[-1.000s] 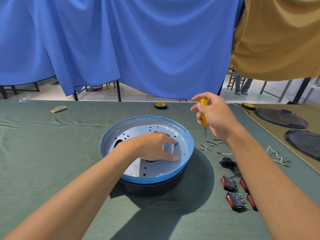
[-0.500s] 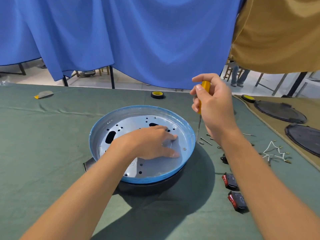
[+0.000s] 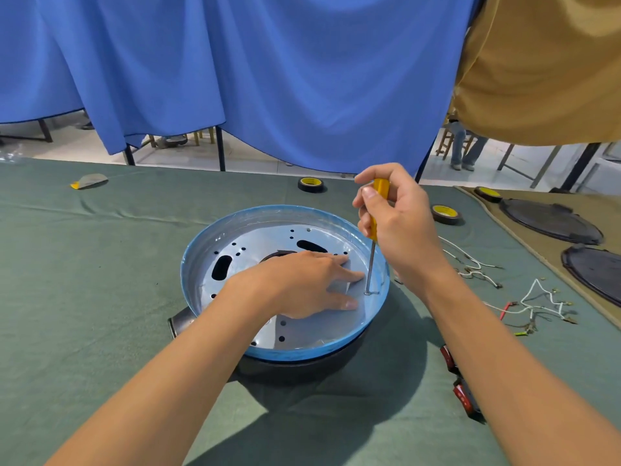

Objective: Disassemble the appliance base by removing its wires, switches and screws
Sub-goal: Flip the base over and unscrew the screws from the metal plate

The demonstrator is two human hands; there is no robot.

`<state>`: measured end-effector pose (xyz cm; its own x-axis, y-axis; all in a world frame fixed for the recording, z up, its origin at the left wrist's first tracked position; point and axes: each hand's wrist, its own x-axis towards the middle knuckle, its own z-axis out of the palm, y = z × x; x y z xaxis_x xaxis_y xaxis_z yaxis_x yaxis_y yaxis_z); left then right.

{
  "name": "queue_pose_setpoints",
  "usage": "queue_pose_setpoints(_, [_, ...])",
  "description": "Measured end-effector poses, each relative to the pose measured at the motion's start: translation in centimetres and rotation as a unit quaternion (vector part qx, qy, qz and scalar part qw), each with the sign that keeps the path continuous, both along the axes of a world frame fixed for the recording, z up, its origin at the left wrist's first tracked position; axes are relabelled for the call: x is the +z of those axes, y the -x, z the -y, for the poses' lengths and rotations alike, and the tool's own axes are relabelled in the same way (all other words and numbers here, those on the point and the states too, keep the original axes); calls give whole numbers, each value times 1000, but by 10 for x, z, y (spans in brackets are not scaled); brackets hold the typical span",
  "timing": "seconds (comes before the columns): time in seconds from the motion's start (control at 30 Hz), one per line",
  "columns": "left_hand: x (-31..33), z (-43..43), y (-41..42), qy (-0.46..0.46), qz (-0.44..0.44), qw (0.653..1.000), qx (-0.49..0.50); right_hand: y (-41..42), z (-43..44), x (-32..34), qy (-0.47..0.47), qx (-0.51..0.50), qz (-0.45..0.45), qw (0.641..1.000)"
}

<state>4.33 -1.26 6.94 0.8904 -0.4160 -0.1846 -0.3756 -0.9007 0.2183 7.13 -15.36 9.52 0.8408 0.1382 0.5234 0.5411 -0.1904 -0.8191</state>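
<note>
On the green-clothed table, centre front, the round blue-rimmed appliance base sits open side up on its black housing. The left hand lies flat with straight fingers, pressing the grey inner plate steady. The right hand is curled tight round a yellow-handled screwdriver, held upright. Loose white wires and red rocker switches lie on the cloth to the right, apparently already out, so the screw stage looks in hand. The tip stands on a small screw near the right rim. Next it needs firm downward pressure and a loosening turn.
</note>
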Motion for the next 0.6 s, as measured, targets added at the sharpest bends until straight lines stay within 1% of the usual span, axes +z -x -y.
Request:
queue_pose_setpoints(0.1, [2, 1, 1, -6, -7, 1000, 2, 0, 0, -3, 10, 12, 3, 1000])
queue_pose_setpoints(0.27, [3, 2, 3, -9, -10, 1000, 3, -1, 4, -2, -66, 81, -46, 993])
queue_pose_setpoints(0.37, [3, 3, 4, -13, -12, 1000, 9, 1, 5, 2, -121, 95, -71, 986])
queue_pose_setpoints(0.43, [4, 4, 5, -15, -13, 1000, 12, 2, 6, 6, -111, 100, -82, 985])
queue_pose_setpoints(0.47, [5, 4, 6, -19, -13, 1000, 13, 3, 7, 8, -77, 95, -80, 989])
queue_pose_setpoints(0.5, [6, 5, 7, -26, -12, 1000, 13, 3, 8, 10, -15, 76, -65, 995])
queue_pose_setpoints(0.53, [7, 6, 8, -32, -11, 999, 16, 2, 10, 12, 74, 40, -36, 996])
queue_pose_setpoints(0.57, [7, 7, 9, -36, -12, 999, 18, 1, 13, 13, 171, -12, 1, 985])
queue_pose_setpoints(0.6, [8, 8, 10, -39, -11, 999, 20, -1, 16, 14, 253, -70, 36, 964])
